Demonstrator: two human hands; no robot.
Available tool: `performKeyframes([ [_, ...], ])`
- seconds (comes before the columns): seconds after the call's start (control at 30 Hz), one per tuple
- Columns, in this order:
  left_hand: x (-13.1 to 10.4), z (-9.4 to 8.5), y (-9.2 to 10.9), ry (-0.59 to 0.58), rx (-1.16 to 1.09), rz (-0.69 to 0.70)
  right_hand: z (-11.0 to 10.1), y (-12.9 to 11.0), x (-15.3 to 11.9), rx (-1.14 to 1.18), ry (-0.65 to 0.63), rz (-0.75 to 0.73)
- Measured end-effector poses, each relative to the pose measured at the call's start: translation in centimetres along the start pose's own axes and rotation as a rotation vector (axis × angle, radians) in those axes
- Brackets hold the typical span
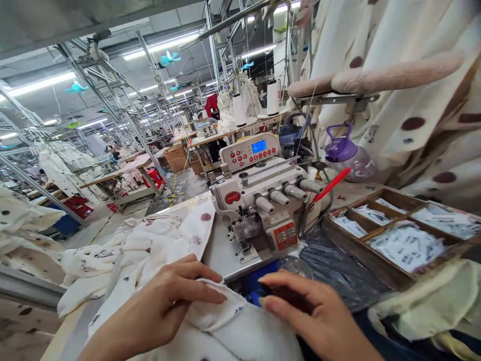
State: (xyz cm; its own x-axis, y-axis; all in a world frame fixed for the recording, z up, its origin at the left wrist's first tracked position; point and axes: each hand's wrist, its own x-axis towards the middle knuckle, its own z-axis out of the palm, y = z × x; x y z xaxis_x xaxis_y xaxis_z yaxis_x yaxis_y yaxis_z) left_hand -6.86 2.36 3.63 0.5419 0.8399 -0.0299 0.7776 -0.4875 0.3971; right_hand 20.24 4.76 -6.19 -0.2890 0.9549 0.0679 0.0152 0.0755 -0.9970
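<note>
Factory table | left hand (158,306) pinches cloth (210,321) edge | right hand (319,316) spread flat just beside | serger (259,210) near

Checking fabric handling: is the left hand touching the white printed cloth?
Touching. The head view shows the left hand lying on the white printed cloth, fingers pressing its edge by the sewing machine.

The white fabric (158,250) — thin, crumpled, dotted with small dark prints and a few maroon spots — lies spread over the table from nine o'clock down to six. Its near edge is bunched at six o'clock, just short of the sewing machine (259,210), which sits at twelve — cream-bodied, with a red-buttoned panel.
</note>
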Motion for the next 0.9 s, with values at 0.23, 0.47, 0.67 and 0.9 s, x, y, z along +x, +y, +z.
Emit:
performKeyframes([
  [0.23, 0.2, 0.5, 0.6, 0.281, -0.099, -0.07, 2.9, 0.3, 1.4, -0.055, -0.179, 0.027],
  [0.47, 0.1, 1.2, 0.0, 0.298, -0.15, -0.117, 3.4, -0.4, 1.2, -0.108, -0.183, 0.031],
  [0.67, -0.5, 1.2, 0.0, 0.273, -0.155, -0.175, 2.5, -0.9, 0.5, 0.201, 0.09, -0.09],
  [0.9, -0.1, 1.7, -1.0, 0.376, 0.355, -0.016, -7.8, -1.0, 3.6, 0.293, 0.689, -0.392],
])
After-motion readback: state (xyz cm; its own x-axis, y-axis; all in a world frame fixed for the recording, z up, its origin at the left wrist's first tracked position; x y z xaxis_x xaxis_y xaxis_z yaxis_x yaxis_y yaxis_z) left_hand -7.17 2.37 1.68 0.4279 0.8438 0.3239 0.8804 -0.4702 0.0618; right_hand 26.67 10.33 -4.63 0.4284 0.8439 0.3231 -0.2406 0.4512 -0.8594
